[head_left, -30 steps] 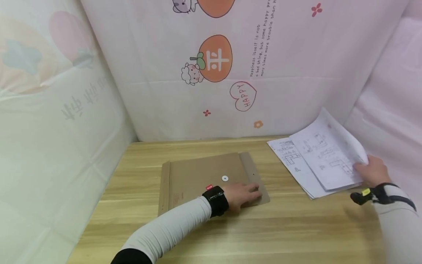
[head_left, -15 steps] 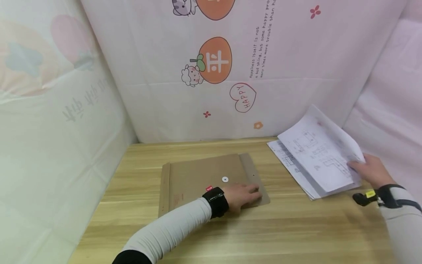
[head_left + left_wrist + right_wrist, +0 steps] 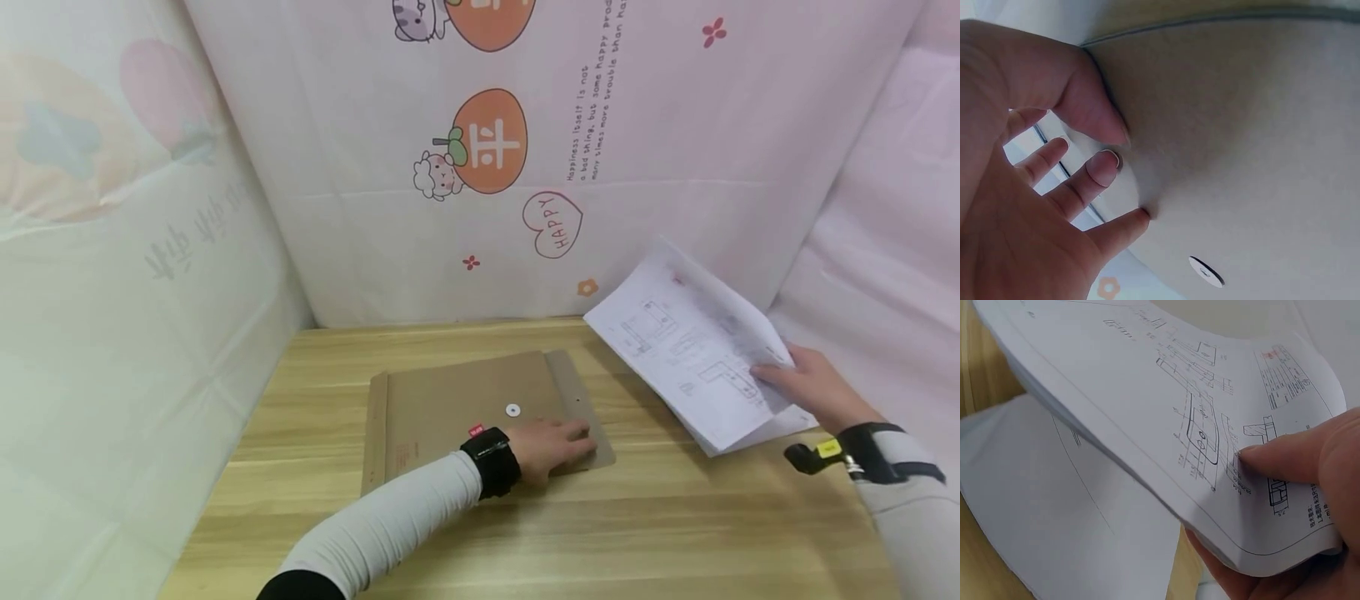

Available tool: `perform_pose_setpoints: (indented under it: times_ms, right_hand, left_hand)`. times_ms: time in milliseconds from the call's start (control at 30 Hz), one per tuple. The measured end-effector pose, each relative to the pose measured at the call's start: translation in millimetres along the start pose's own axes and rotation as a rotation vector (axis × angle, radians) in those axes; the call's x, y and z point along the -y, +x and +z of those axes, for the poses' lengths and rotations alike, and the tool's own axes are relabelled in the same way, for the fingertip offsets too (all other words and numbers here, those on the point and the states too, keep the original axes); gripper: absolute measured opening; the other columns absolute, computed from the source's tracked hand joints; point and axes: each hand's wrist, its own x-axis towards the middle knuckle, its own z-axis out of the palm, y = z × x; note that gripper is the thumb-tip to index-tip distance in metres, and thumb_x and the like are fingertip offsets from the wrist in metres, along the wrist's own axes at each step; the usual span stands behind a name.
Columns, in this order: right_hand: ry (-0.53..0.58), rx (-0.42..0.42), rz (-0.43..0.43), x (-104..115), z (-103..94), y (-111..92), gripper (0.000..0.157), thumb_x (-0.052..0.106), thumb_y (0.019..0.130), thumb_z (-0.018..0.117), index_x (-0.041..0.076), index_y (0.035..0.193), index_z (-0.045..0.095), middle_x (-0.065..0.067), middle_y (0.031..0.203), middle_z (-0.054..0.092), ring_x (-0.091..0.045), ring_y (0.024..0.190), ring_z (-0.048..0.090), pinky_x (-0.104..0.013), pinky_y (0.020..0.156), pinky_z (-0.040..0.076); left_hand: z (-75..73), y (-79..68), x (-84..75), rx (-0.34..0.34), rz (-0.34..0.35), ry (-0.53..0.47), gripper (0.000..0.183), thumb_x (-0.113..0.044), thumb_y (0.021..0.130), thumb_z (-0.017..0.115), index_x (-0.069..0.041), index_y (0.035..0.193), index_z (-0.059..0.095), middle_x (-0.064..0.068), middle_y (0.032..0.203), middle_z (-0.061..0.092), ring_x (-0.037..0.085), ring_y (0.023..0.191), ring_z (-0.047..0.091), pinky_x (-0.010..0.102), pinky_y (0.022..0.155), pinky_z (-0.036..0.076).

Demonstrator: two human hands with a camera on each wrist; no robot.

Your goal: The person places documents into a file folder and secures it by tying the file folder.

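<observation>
A brown kraft-paper document envelope (image 3: 457, 400) lies flat on the table, with a white round button (image 3: 513, 410) and a small red tag on it. My left hand (image 3: 551, 447) rests on its right part near the flap; in the left wrist view the thumb and fingertips touch the brown surface. On the right, my right hand (image 3: 817, 387) pinches a curved stack of printed sheets (image 3: 675, 342) by the right side, thumb on top, fingers below. Technical drawings cover the top sheet (image 3: 1166, 425). Beneath it, another sheet (image 3: 1085, 506) lies on the table.
The wooden table (image 3: 600, 533) is bordered by white printed cloth (image 3: 360, 225) at the back and sides. A small black device with a yellow label (image 3: 813, 454) sticks out from the right wrist strap.
My right hand has moved left with the lifted sheets, and they now cover most of the sheet below. The left hand and the envelope stay in place.
</observation>
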Motion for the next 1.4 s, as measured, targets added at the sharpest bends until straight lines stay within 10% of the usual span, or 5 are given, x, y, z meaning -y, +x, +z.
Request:
perform_pose_setpoints:
  times_ms: [500, 867, 1400]
  right_hand:
    - [-0.074, 0.079, -0.075, 27, 32.5, -6, 0.049, 0.019, 0.103, 0.062, -0.01, 0.141, 0.048, -0.024, 0.106, 0.071, -0.02, 0.079, 0.073, -0.036, 0.065, 0.058]
    - [-0.049, 0.159, -0.056, 39, 38.9, -9, 0.055, 0.028, 0.104, 0.062, -0.004, 0.145, 0.045, -0.022, 0.111, 0.07, -0.023, 0.085, 0.074, -0.037, 0.069, 0.058]
    - [0.102, 0.278, -0.059, 58, 51.7, -13, 0.054, 0.021, 0.102, 0.063, -0.006, 0.145, 0.044, -0.023, 0.112, 0.069, -0.031, 0.088, 0.075, -0.042, 0.071, 0.061]
  left_hand:
    - [15.4, 6.4, 14.6, -0.112, 0.067, -0.079, 0.052, -0.002, 0.081, 0.074, -0.02, 0.127, 0.058, -0.005, 0.125, 0.048, 0.007, 0.095, 0.05, 0.019, 0.084, 0.045]
    - [14.3, -9.4, 29.7, -0.19, 0.053, -0.187, 0.048, -0.005, 0.085, 0.07, -0.013, 0.132, 0.061, 0.0, 0.131, 0.055, 0.009, 0.111, 0.057, 0.02, 0.097, 0.045]
    - [12.3, -40.5, 89.5, -0.27, -0.144, -0.452, 0.04, -0.012, 0.093, 0.069, -0.002, 0.13, 0.062, 0.011, 0.122, 0.063, 0.022, 0.107, 0.059, 0.033, 0.094, 0.049]
